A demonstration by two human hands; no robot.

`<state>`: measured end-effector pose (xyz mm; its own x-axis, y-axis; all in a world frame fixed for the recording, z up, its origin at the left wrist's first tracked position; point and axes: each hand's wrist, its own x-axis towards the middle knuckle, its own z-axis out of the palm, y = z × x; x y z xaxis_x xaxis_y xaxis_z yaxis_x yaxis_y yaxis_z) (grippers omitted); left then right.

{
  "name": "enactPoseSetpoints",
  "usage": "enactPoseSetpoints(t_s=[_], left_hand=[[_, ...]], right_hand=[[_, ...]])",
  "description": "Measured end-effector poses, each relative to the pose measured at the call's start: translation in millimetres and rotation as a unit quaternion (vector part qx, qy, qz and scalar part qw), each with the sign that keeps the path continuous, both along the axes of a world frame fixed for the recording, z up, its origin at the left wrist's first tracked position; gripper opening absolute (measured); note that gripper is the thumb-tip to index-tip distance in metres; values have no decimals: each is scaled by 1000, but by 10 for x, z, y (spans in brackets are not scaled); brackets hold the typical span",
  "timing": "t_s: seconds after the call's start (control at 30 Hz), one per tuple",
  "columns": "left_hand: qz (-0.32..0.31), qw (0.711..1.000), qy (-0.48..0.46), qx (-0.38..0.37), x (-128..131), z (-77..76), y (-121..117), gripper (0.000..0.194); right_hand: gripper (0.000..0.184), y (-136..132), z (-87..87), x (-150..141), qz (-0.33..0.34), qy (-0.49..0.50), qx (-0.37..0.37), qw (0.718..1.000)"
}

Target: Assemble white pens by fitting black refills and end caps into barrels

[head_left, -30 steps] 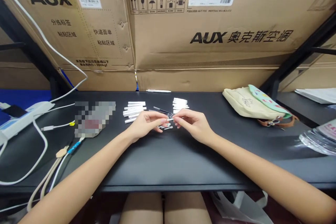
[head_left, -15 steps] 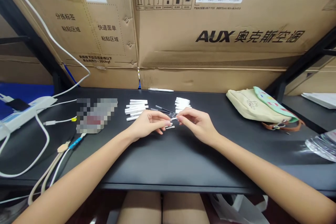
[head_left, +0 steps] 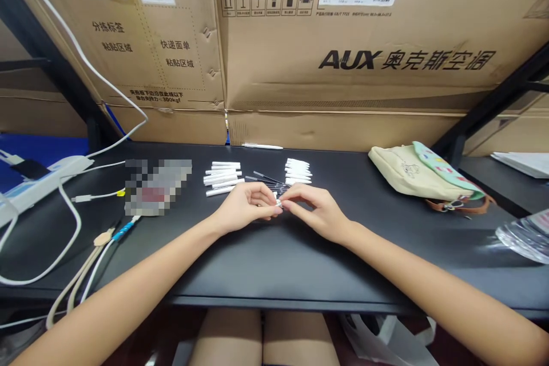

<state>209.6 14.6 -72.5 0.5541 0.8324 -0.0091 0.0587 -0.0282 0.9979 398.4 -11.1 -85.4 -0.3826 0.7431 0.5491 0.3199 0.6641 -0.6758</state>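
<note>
My left hand (head_left: 242, 209) and my right hand (head_left: 317, 209) meet above the desk, fingertips pinched around a small white pen part (head_left: 278, 203). The fingers cover most of it, so its exact shape is hidden. Left of the hands lie several white pen barrels (head_left: 223, 174) in a loose stack. Several white tapered pen sections (head_left: 298, 170) are lined up just behind my right hand. Between these two groups, thin dark pen refills (head_left: 268, 177) lie on the desk, partly hidden by my fingers.
A whole white pen (head_left: 263, 146) lies at the back by the cardboard boxes (head_left: 355, 86). At left are a power strip (head_left: 51, 183), white cables and a blurred-out object (head_left: 158, 189). A cream pouch (head_left: 398, 174) and a clear bottle (head_left: 525, 237) stand on the right of the black desk (head_left: 283, 263).
My hands, a little apart before, have come together, the right one moving left and slightly nearer. The small pieces at their fingertips now touch or overlap.
</note>
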Motion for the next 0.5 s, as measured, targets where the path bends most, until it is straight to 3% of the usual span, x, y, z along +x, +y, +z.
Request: enactPoseSetpoints(t_s=[0.1, 0.27, 0.5], left_hand=[[9, 1000, -11, -1, 5, 3, -2, 22], [11, 1000, -16, -16, -12, -13, 31, 27], [22, 999, -25, 12, -23, -30, 29, 32]], right_hand=[[8, -5, -31, -22, -32, 62, -3, 998], [9, 1, -17, -32, -33, 52, 98, 993], [14, -20, -14, -43, -32, 59, 84, 994]])
